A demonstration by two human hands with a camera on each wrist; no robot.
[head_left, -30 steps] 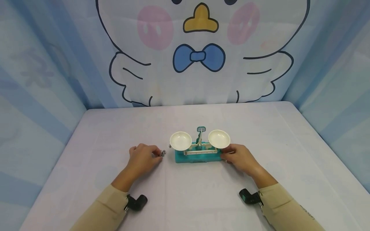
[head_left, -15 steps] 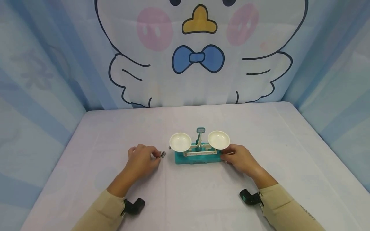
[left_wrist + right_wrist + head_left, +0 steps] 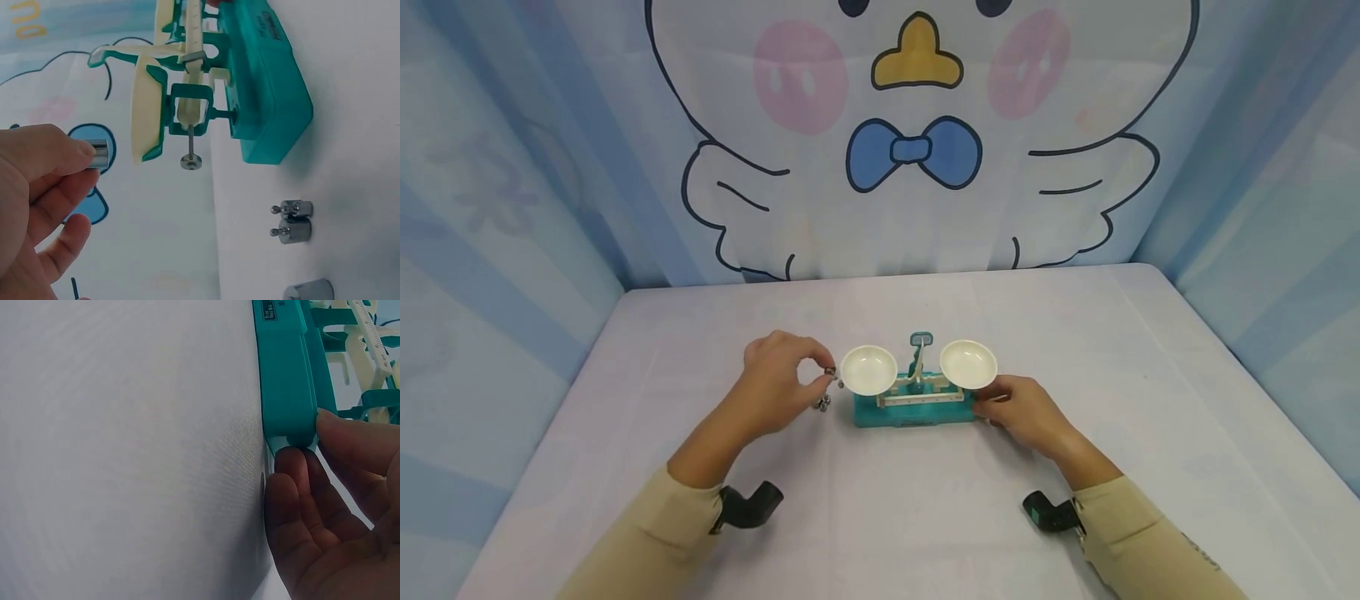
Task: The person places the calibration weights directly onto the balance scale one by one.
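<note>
A teal balance scale point(image 3: 913, 414) stands on the table with its two cream pans, the left pan point(image 3: 868, 370) and the right pan point(image 3: 968, 364), both without load. My left hand point(image 3: 775, 379) pinches a small shiny metal weight point(image 3: 100, 154) between thumb and index finger, raised just left of the left pan. Below that hand, several more metal weights point(image 3: 823, 403) stand together on the cloth; the left wrist view shows knobbed weights point(image 3: 295, 230) beside the base. My right hand point(image 3: 1022, 412) grips the right end of the base, thumb along its edge and fingers against its end face.
A pale cloth covers the table point(image 3: 917, 517). Behind it hangs a printed backdrop point(image 3: 917, 225) with a cartoon bird, and blue curtains point(image 3: 512, 208) flank both sides. At the scale's left end an adjusting nut point(image 3: 191, 162) sticks out beyond the pan.
My left hand has lifted a weight from the group on the table and moved up and slightly right, toward the left pan. The right hand keeps its place on the base.
</note>
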